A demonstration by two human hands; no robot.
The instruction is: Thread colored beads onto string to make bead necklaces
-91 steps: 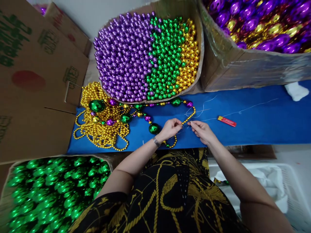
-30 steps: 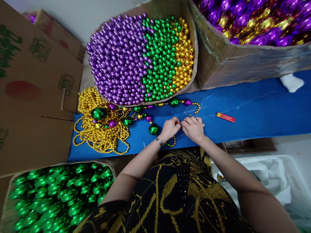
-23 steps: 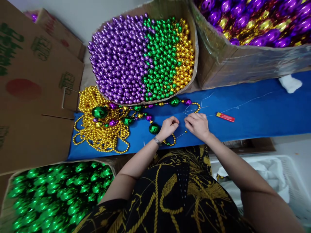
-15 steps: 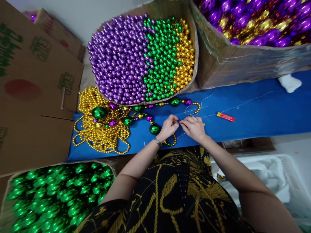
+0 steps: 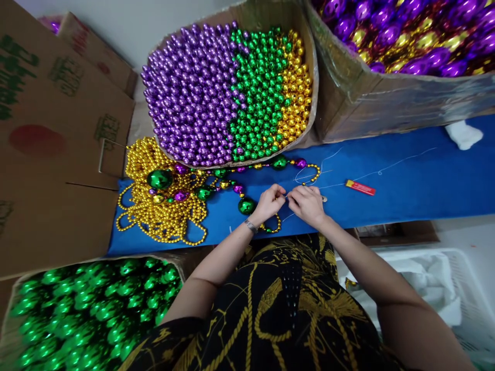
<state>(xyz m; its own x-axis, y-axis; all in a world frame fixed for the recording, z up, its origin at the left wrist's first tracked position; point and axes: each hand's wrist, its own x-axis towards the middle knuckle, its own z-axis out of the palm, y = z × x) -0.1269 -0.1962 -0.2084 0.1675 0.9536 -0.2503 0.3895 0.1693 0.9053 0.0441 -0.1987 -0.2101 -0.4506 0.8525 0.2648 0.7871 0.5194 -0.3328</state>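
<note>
the left hand [image 5: 269,202] has thumb and fingers pinched together on fine pale thread [image 5: 288,218]; the right hand [image 5: 307,205] is close beside it, fingers curled, and i cannot tell what its hidden tips grip. the bead strand [image 5: 246,206] lies around them on the blue bench [image 5: 406,190]: shiny green, purple and gold beads of mixed sizes, one small-beaded gold loop just beyond the right hand, another loop below the left wrist. to the left of the left hand, the strand's other beads lie over a heap of plain gold strands [image 5: 162,221]. a red and yellow lighter [image 5: 361,187] is right of the right hand.

straight beyond the hands, a carton [image 5: 270,16] holds loose beads in purple, green and gold bands. beyond and right, a taped box [image 5: 386,103] holds bigger purple and gold ones. below left, another box [image 5: 8,309] is full of large green baubles; below right, a white basket [image 5: 469,288] holds white sheeting.
</note>
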